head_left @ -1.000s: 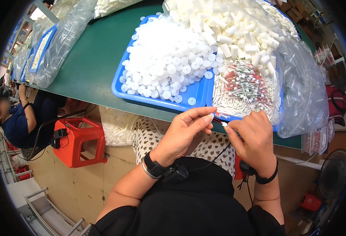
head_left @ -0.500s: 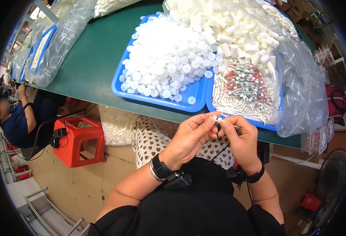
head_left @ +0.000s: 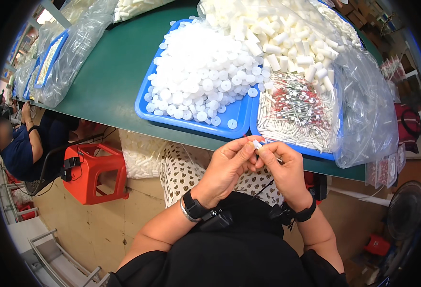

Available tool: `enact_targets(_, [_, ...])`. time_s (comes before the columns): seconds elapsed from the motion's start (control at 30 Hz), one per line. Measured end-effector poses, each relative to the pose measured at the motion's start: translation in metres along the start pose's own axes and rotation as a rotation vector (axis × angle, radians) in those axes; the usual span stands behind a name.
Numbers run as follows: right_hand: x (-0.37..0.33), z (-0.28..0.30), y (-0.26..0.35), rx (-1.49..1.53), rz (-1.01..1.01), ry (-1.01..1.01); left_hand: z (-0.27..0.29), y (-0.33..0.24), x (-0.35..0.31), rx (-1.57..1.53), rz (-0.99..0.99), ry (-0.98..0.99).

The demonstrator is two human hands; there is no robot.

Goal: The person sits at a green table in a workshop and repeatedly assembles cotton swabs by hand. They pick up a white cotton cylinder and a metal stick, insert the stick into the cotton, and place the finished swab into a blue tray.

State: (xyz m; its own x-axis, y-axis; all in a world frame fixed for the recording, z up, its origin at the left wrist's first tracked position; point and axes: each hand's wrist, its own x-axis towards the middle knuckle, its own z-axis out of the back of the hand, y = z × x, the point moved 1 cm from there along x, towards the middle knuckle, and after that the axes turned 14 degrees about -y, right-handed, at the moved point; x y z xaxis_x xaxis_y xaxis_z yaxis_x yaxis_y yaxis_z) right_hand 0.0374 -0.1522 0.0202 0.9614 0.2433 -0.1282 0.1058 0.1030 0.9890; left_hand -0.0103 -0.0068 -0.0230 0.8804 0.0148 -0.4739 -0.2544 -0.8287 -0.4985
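My left hand (head_left: 224,172) and my right hand (head_left: 288,173) meet at the table's near edge, fingertips pinched together. Between them is a small white plastic piece (head_left: 257,144), gripped from both sides; its exact shape is mostly covered by my fingers. Just beyond my hands, a blue tray (head_left: 241,119) carries a heap of translucent white discs (head_left: 205,85) with small centre holes. To its right, another blue tray (head_left: 254,117) holds thin white sticks (head_left: 291,131) and a pile of slim red, white and dark-green pieces (head_left: 299,103). White foam-like cylinders (head_left: 302,50) lie heaped behind.
Clear plastic sheeting (head_left: 368,110) drapes over the right tray's side. A red stool (head_left: 95,174) and a bag of white pieces (head_left: 141,155) stand left of my legs. At the far left a seated person (head_left: 26,148) works. A fan (head_left: 406,210) is at right.
My right hand has moved slightly left, closer to my left fingertips. The white piece has shifted a little left with them and is more covered by fingers.
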Motion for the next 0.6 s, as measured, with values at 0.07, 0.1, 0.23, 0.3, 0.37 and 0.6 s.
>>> enact_targets(0.07, [0.011, 0.009, 0.009, -0.101, 0.011, 0.004, -0.002, -0.006, -0.005, 0.052, -0.089, -0.091])
enact_targets(0.1, [0.017, 0.012, 0.015, -0.151, 0.016, 0.005, 0.003, -0.006, -0.004, 0.052, -0.145, -0.055])
enact_targets(0.23, [0.051, 0.021, 0.012, -0.915, 0.882, -0.150, 0.002, -0.010, -0.005, 0.031, -0.109, -0.089])
enact_targets(0.3, [0.055, 0.020, 0.011, -1.076, 0.901, -0.037, 0.000, -0.009, -0.006, 0.029, -0.099, -0.096])
enact_targets(0.37, [0.056, 0.018, 0.009, -1.168, 0.901, -0.010, -0.001, -0.009, -0.006, 0.029, -0.099, -0.108])
enact_targets(0.6, [0.059, 0.025, 0.010, -1.047, 0.943, 0.016, -0.001, -0.009, -0.004, 0.008, -0.122, -0.129])
